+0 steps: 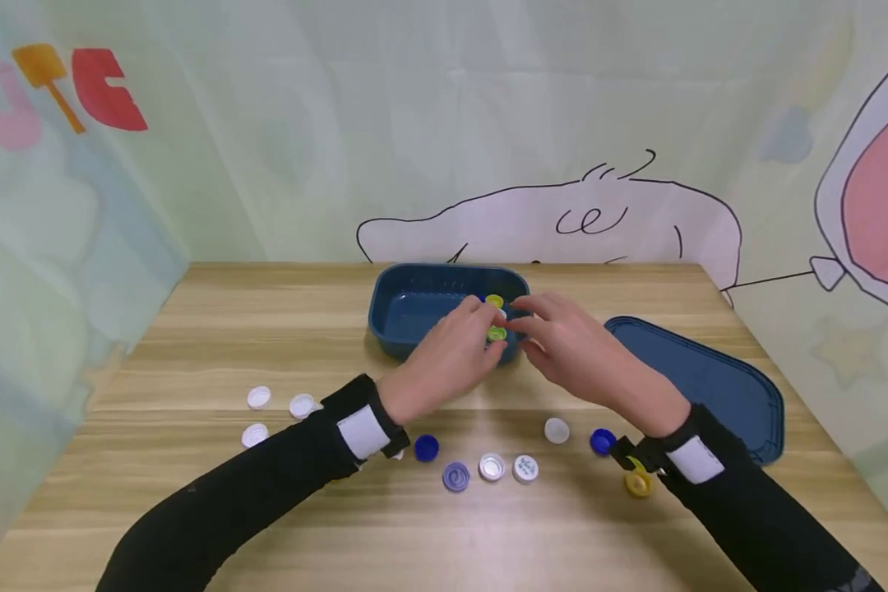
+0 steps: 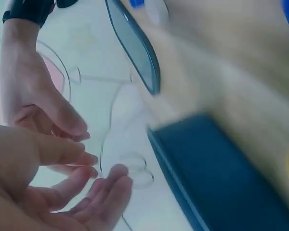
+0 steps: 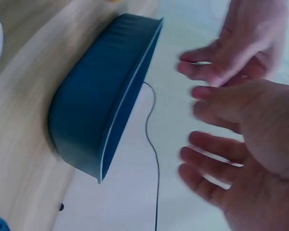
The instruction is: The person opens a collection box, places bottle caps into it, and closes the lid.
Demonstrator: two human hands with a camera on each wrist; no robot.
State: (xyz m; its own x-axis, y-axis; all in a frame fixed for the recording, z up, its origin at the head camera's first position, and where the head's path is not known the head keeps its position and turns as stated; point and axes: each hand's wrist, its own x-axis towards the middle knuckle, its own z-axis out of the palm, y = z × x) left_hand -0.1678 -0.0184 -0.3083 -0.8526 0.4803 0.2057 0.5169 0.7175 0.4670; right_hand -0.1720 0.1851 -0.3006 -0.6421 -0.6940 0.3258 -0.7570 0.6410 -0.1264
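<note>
Both of my hands hover over the right end of a dark blue plastic box [image 1: 407,325], their fingertips close together. My left hand [image 1: 447,349] has loosely bent fingers, and nothing shows between them in the left wrist view. Opposite it, the fingers of my right hand [image 1: 580,349] are spread and relaxed, with no object between them in the right wrist view. Below the fingertips, a yellow-green bottle cap [image 1: 497,334] and another yellow-green cap [image 1: 494,301] lie in the box, with bits of white and blue caps partly hidden by the hands.
A dark blue lid [image 1: 703,386] lies flat to the right of the box. Several white caps [image 1: 259,397] are at the left. Nearer me are a blue cap [image 1: 426,448], a lavender cap [image 1: 455,476], several white ones, another blue cap [image 1: 603,441] and a yellow cap [image 1: 638,483].
</note>
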